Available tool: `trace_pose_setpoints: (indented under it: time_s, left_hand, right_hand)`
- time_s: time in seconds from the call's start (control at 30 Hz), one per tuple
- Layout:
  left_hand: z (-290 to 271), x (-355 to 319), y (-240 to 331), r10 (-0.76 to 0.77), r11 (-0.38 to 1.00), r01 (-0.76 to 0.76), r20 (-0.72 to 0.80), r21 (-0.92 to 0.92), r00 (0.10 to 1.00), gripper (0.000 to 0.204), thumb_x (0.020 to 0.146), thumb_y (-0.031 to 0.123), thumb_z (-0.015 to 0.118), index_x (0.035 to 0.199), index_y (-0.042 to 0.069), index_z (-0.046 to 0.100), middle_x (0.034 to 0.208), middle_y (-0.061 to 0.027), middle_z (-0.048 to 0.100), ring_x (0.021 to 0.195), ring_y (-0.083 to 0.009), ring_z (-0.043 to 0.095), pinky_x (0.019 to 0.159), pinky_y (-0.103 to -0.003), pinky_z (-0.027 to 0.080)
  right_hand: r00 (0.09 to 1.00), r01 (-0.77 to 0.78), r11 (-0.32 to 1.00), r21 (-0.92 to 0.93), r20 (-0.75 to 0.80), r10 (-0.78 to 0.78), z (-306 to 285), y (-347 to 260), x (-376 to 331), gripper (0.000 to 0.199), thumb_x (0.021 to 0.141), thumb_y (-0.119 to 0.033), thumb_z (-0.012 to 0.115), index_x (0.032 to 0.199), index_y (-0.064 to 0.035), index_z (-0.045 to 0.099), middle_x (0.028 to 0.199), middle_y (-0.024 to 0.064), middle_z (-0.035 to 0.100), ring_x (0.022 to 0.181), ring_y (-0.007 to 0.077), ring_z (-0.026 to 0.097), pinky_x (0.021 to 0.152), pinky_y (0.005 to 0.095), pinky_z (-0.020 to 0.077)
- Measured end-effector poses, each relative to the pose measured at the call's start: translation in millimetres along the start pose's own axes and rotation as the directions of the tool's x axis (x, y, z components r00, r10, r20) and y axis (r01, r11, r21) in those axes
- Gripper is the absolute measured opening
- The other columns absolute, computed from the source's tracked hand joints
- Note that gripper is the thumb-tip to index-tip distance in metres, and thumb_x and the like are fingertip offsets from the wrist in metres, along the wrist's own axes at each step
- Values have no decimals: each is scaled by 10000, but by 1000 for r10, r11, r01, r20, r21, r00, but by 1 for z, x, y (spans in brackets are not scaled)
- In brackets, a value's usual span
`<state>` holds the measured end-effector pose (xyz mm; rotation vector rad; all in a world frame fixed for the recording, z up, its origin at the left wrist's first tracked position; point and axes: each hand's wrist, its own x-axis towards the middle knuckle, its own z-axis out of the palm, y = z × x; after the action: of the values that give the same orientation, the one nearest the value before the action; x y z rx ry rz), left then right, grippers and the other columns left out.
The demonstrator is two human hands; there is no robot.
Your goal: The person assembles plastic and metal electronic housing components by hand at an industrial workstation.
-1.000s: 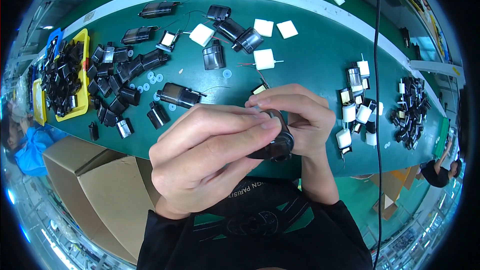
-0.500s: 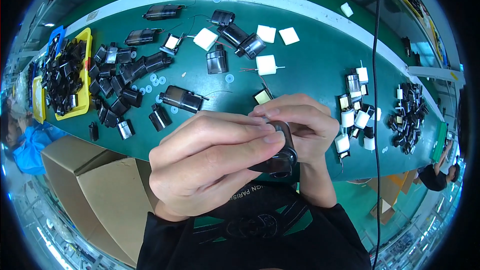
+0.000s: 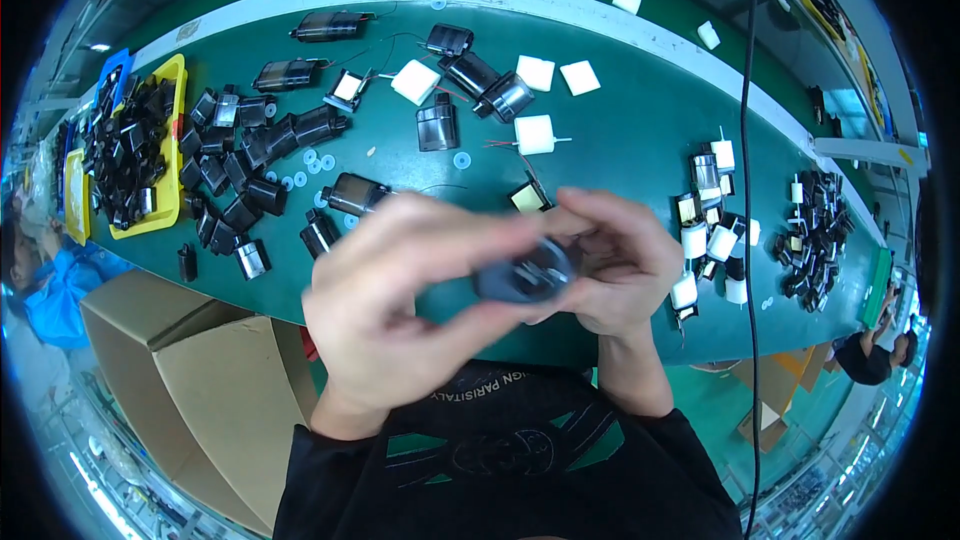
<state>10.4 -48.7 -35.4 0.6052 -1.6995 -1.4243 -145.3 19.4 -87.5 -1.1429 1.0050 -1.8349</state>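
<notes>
A dark, see-through plastic shell [image 3: 522,278] is held up in front of my chest, its open end showing. My left hand [image 3: 400,290] grips its left side between fingers and thumb, smeared by motion. Around its right side, my right hand [image 3: 625,265] closes with curled fingers. Just beyond the hands lies a small black part with a pale pad and wires [image 3: 527,197]. Left of it, partly behind my left hand, is a longer dark shell with a thin wire [image 3: 352,193]. A white block with a pin and wires [image 3: 535,134] lies farther back.
A yellow bin [image 3: 176,155] heaped with black parts stands at the left, beside many loose dark shells [image 3: 240,212]. Small clear discs [image 3: 300,180] lie near them. White blocks and black parts [image 3: 715,235] are piled at the right. A black cable [image 3: 750,190] hangs down. Cardboard boxes [image 3: 225,390] stand lower left.
The shell has turned so that its open end shows. My left hand's fingers have shifted round it and spread wider, while my right hand stays close to its place.
</notes>
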Motion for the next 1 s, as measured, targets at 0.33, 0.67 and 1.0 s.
trace_pose_setpoints:
  time_s: [0.33, 0.67, 1.0]
  left_hand:
    - [-2, -4, -22, -456, 817, 414, -9, -400, 890, 403, 739, -77, 692, 1111, -99, 539, 974, -147, 630, 852, -153, 625, 722, -214, 505]
    - [4, -12, -23, -629, 697, 589, 48, -410, 776, 410, 738, -69, 703, 1118, -82, 551, 928, -138, 663, 802, -122, 634, 718, -203, 505]
    - [-3, -15, -22, -578, 743, 564, 80, -361, 812, 423, 727, -77, 709, 1119, -86, 552, 914, -104, 656, 784, -90, 611, 693, -190, 493]
  right_hand:
    - [736, -677, 733, -70, -31, 677, -12, -30, 13, 142, 765, -96, 734, 808, 19, 662, 609, 44, 620, 461, 54, 553, 383, 177, 398]
    - [617, -785, 620, -14, 75, 783, -17, -19, 9, 116, 762, -70, 723, 778, 22, 655, 580, 59, 600, 439, 77, 544, 370, 192, 395]
    - [632, -767, 642, -7, 167, 757, -18, -12, 5, 112, 761, -87, 733, 756, -5, 656, 618, 43, 625, 467, 58, 546, 398, 198, 416]
